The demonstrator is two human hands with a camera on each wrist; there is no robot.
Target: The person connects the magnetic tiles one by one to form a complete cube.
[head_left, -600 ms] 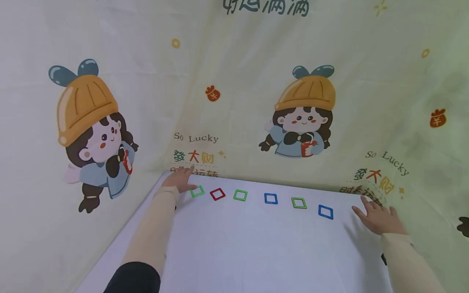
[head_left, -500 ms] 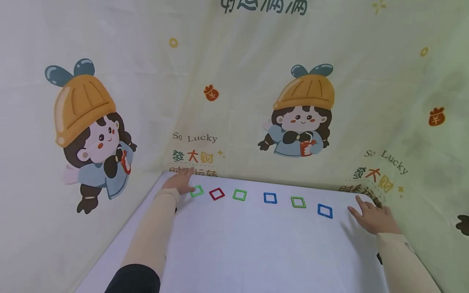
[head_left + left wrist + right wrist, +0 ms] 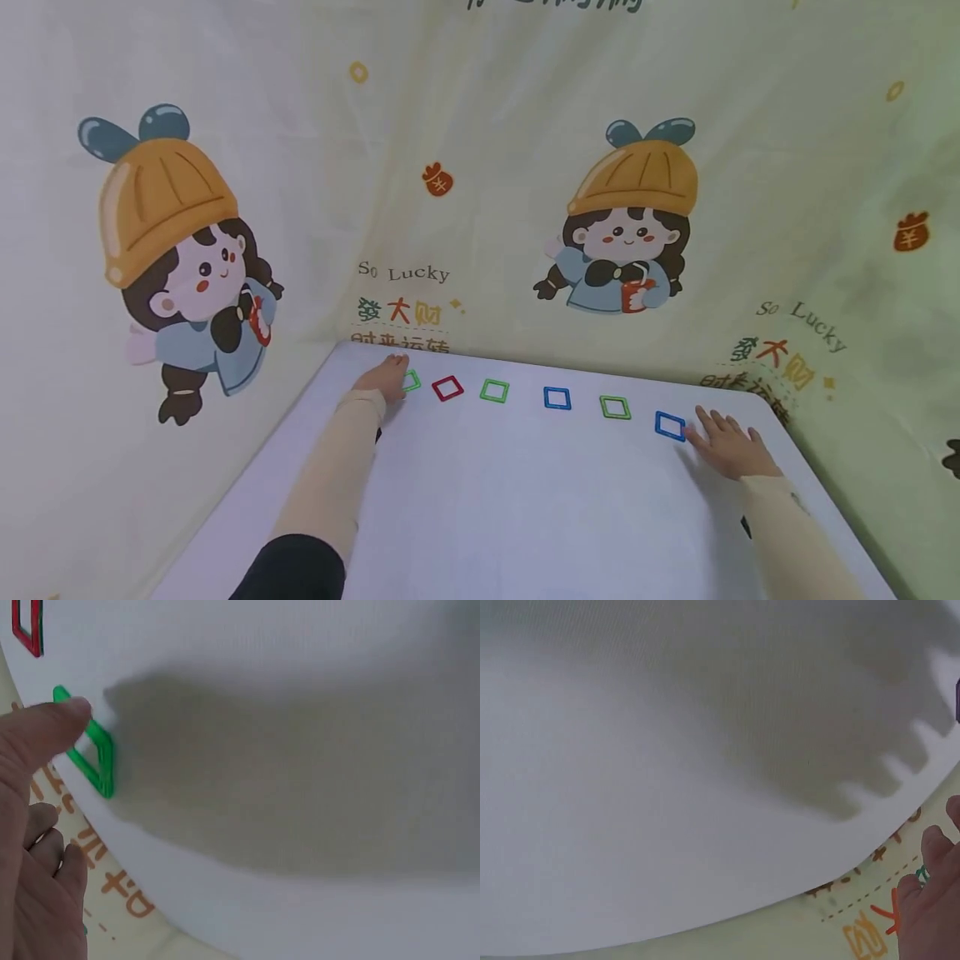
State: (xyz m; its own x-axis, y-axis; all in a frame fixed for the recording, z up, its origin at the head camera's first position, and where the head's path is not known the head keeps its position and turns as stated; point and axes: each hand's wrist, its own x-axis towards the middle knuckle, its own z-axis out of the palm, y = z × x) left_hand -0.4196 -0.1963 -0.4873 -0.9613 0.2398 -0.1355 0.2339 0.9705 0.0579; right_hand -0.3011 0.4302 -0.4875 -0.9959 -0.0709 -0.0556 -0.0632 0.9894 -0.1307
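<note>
My left hand (image 3: 382,379) reaches to the table's far left, partly covering a green plastic diamond-shaped frame (image 3: 417,379). In the left wrist view, the thumb lies over one side of that green frame (image 3: 106,769), the other fingers loosely bent; contact cannot be told. At the far right, my right hand (image 3: 731,444) is spread, holding nothing. Its thumb tip is at the right edge of a blue frame (image 3: 657,422); whether it touches cannot be told. Only some fingers of the right hand (image 3: 934,892) show in the right wrist view.
Between the hands, a red frame (image 3: 452,396), a green frame (image 3: 492,400), a blue frame (image 3: 558,408) and another green frame (image 3: 617,417) lie apart in a row. The white table (image 3: 525,508) meets a printed cloth backdrop (image 3: 495,250) behind.
My right hand has moved left, from beyond the row to beside the rightmost blue frame. My left hand has shifted slightly right and now hides more of the green frame.
</note>
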